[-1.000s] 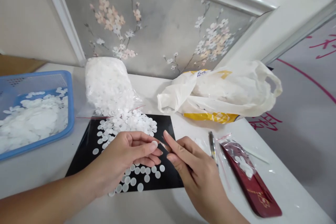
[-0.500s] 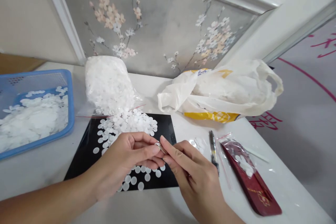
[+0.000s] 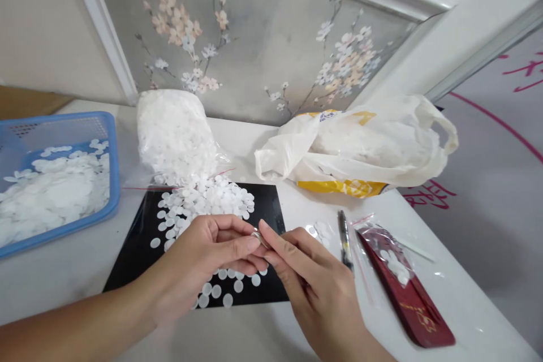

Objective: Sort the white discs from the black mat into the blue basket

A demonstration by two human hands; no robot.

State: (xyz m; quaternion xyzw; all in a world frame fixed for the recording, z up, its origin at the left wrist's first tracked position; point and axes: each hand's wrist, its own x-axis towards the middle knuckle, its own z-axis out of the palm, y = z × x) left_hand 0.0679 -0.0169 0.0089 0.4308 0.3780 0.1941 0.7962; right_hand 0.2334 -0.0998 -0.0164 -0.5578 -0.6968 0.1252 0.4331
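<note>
My left hand (image 3: pixel 223 243) is closed in a pinch, with a small white disc (image 3: pixel 257 235) at its thumb and fingertips. Opposite it, my right hand (image 3: pixel 316 271) is also pinched, its index finger and thumb at the other edge of that disc. The fingers cover most of it, so I cannot tell whether it is one disc or a few stacked. Below both hands lies a black mat (image 3: pixel 136 240). A heap of loose white discs (image 3: pixel 220 195) covers its upper part, and several more are scattered near its front edge.
A blue basket (image 3: pixel 113 164) of white discs stands left. A see-through bag (image 3: pixel 173 130) spills discs onto the mat. Right are a white-and-yellow plastic bag (image 3: pixel 360 153), a few discs (image 3: pixel 320 232), pens (image 3: pixel 344 240), a dark red case (image 3: pixel 418 311) and a small zip bag (image 3: pixel 394 263).
Both hands stay in almost the same place. The disc between the fingertips appears slightly turned; nothing else has visibly moved.
</note>
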